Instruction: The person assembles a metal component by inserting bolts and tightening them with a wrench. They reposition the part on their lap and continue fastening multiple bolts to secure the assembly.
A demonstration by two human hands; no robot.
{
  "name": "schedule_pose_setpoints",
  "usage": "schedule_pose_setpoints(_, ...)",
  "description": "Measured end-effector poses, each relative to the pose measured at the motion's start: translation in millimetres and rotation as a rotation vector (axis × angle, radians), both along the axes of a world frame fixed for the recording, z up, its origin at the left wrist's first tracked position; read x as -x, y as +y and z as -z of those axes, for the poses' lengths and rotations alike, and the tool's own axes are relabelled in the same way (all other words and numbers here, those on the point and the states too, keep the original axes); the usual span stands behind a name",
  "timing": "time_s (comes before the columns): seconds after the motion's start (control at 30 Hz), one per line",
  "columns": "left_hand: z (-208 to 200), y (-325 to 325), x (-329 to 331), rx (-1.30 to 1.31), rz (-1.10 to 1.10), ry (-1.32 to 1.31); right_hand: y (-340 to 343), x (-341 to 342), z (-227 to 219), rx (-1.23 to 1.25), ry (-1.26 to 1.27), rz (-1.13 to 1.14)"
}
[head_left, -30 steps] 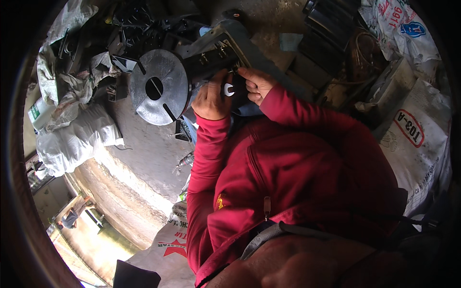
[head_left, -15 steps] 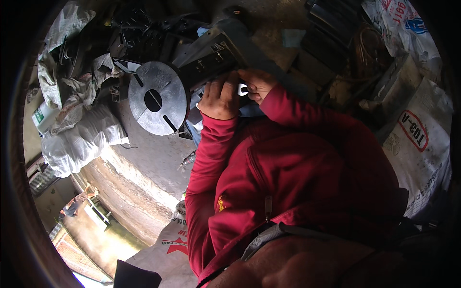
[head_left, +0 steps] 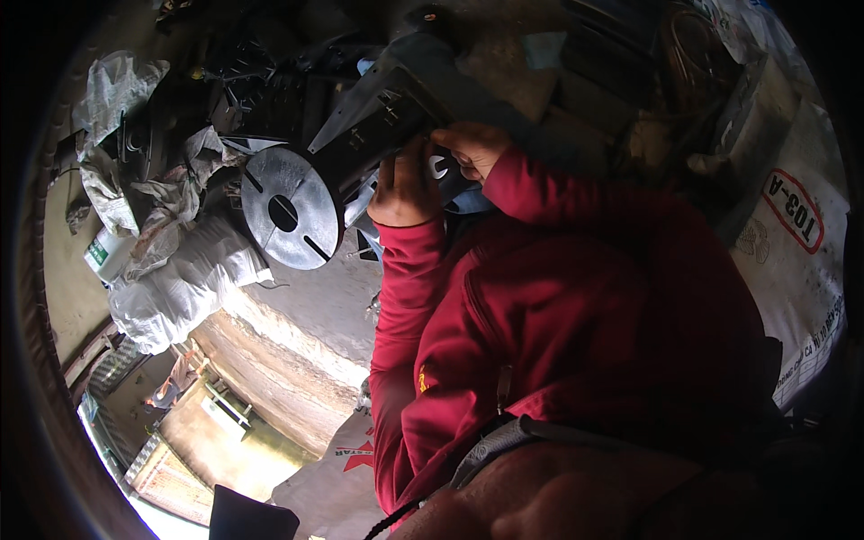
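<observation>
A round grey metal disc (head_left: pixel 261 198) with a central hole and two slots sits at the left end of a dark metal frame (head_left: pixel 364 139). My left hand (head_left: pixel 403 193) is closed at the frame's near edge, fingers curled and their tips hidden. Just right of it, my right hand (head_left: pixel 475 148) is closed too, thumb and fingers drawn together against the frame's underside. Between the hands shows a bright forked metal end (head_left: pixel 438 166), like that of an open-ended wrench; which hand holds it I cannot tell. Small upright pins or bolts (head_left: pixel 389 112) stand on the frame.
White plastic sacks (head_left: pixel 189 283) and crumpled sheeting (head_left: pixel 117 94) lie at left, beside a white container (head_left: pixel 108 256). A large printed sack (head_left: pixel 792 261) stands at right. Dark metal parts (head_left: pixel 243 58) are heaped at the back. Another person (head_left: pixel 171 382) is far off at lower left.
The view has shifted slightly, so the surroundings sit differently in it. My right hand has turned a little, and the forked metal end between the hands shows more clearly. Both hands remain at the frame.
</observation>
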State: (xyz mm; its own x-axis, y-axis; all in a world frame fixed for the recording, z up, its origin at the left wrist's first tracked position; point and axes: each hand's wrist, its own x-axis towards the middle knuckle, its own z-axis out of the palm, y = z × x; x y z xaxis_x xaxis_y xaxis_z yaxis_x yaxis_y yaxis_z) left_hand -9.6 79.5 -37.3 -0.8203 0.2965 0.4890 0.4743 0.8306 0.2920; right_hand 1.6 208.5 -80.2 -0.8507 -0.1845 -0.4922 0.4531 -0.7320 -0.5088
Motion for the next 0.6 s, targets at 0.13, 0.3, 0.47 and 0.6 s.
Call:
schedule_pose_setpoints(0.13, -5.2, -1.0, 0.3, 0.100, 0.004, -0.048, 0.9, 0.9, 5.9, 0.039, 0.005, -0.007)
schedule_pose_setpoints(0.3, -2.1, -0.4, 2.0, 0.008, 0.018, 0.041, 2.5, 1.6, 7.2, 0.034, -0.016, -0.039)
schedule_pose_setpoints(0.47, 5.0, -3.1, 4.8, 0.041, -0.014, 0.001, 1.0, -0.1, 13.2, 0.060, 0.017, -0.020)
schedule_pose_setpoints(0.6, 0.7, 2.0, 5.6, 0.126, 0.012, 0.004, 0.9, -2.0, 6.4, -0.006, 0.060, 0.012)
